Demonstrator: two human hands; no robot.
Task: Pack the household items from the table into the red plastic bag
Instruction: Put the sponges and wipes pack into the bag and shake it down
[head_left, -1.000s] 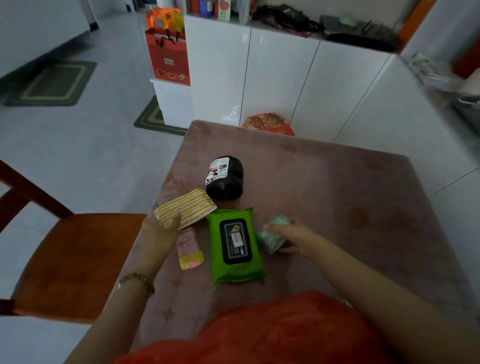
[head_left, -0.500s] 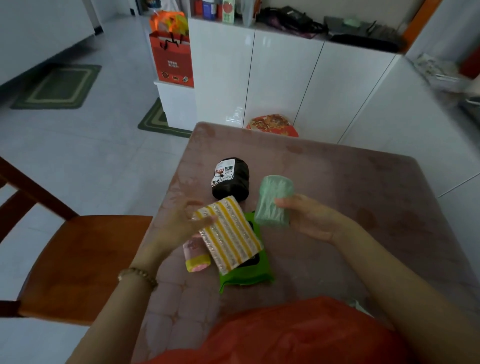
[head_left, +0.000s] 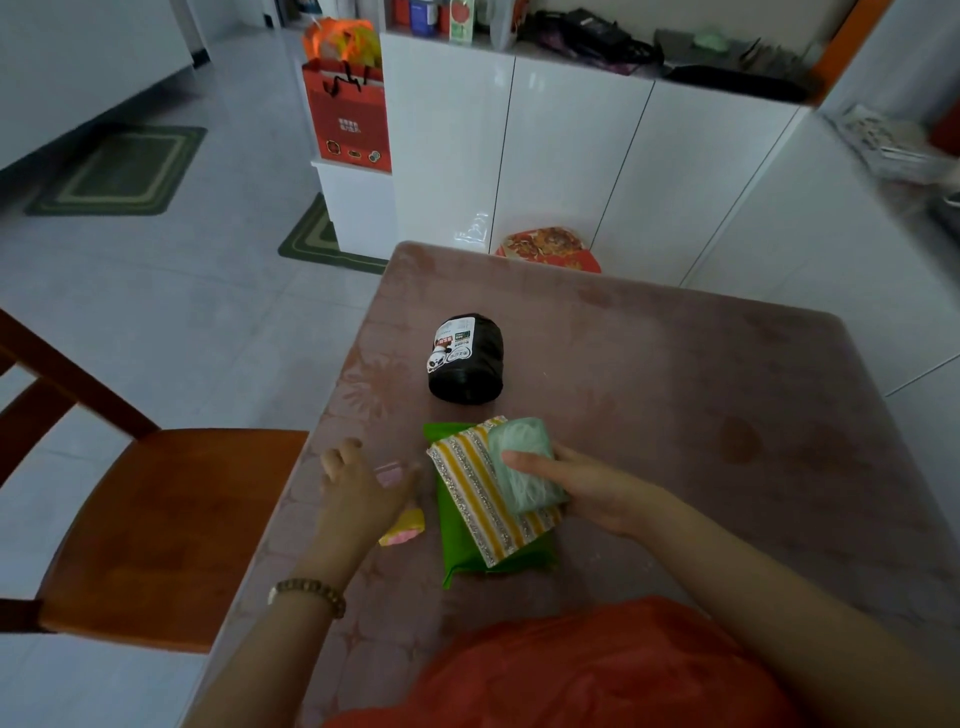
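Note:
My right hand (head_left: 587, 491) grips a pale green roll (head_left: 524, 462) together with a yellow-and-silver striped pack (head_left: 480, 493), thumb pressed on the roll. Both lie over a green wipes pack (head_left: 462, 551) on the table. My left hand (head_left: 358, 493) hovers open, fingers spread, just above a small pink and yellow packet (head_left: 402, 530). A black roll with a white label (head_left: 467, 358) lies farther back. The red plastic bag (head_left: 597, 670) is bunched at the near edge, below my arms.
The pinkish patterned table (head_left: 675, 395) stretches right and back. A wooden chair (head_left: 156, 519) stands close on the left. White cabinets (head_left: 571, 156) and a red gift bag (head_left: 353, 114) stand behind; a red patterned item (head_left: 550, 247) sits past the far table edge.
My left hand passed the striped pack to my right hand, which now holds it under the green roll, lowered over the wipes pack. My left hand has opened and dropped toward the pink packet.

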